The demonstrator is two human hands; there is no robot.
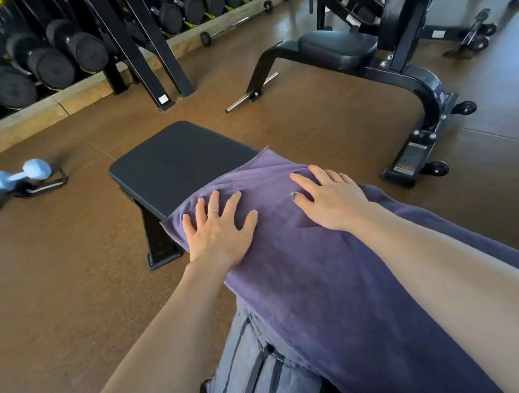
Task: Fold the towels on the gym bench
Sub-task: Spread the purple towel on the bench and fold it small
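Dumbbells (18, 176) lie on the floor well left of the tabletop (178, 159), and on its near stretch the purple towel (322, 269) lies long and flat, far end bare. Left hand (218, 228) and right hand (331, 199) both press it palm-down, fingers spread, no grip on anything. Smoothing it looks like, no finished fold showing, and a grey striped cloth (256, 371) hangs below the towel's near edge, perhaps waiting.

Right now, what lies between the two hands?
Head view: only bare purple towel between the left hand and right hand, both flat on it.
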